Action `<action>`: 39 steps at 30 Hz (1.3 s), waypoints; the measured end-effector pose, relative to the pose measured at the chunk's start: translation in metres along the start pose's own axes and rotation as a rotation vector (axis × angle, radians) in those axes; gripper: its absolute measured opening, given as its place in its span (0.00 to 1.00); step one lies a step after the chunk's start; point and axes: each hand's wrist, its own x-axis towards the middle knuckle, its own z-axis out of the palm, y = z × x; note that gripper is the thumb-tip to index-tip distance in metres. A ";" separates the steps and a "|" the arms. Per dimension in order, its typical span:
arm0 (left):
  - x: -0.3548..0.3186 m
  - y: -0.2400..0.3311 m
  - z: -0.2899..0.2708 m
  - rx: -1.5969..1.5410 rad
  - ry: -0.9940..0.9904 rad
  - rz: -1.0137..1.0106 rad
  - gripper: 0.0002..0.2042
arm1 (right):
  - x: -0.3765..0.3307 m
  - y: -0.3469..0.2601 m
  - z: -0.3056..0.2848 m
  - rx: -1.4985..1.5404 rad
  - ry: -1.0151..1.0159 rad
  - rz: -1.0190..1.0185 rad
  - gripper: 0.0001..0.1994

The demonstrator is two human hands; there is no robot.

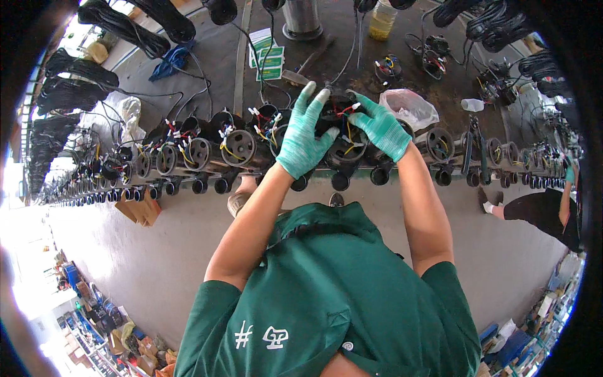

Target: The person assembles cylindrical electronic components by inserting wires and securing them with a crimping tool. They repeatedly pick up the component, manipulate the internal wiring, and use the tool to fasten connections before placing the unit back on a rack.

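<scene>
At upper centre of the frame a black motor housing [342,135], one in a long row of like units [239,147] along the bench edge [440,179], is clasped between both gloved hands. The left hand [304,138] is laid over its left side, fingers extended; the right hand [380,125] is curled on its right side, apparently pinching the red and yellow leads [347,113], though the fingertips are too small to confirm. Risk noted: a lead could be tugged loose or nicked if pulled against the housing rim. Containers: a clear plastic bag [411,107] just right of the hands, contents unreadable; a jar of yellowish liquid [382,22] at top.
</scene>
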 end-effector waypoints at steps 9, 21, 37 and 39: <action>-0.001 -0.017 0.016 0.001 0.059 0.047 0.35 | -0.039 -0.048 0.014 -0.476 0.343 -0.321 0.22; -0.001 -0.020 0.014 0.097 0.094 0.037 0.34 | -0.041 -0.004 0.011 -0.648 0.380 -0.275 0.10; 0.000 0.005 -0.025 -0.667 -0.295 -0.509 0.13 | -0.024 -0.068 0.023 -0.762 0.169 -0.418 0.09; 0.005 0.002 -0.029 -0.712 -0.333 -0.494 0.13 | -0.024 -0.066 0.021 -0.759 0.163 -0.470 0.08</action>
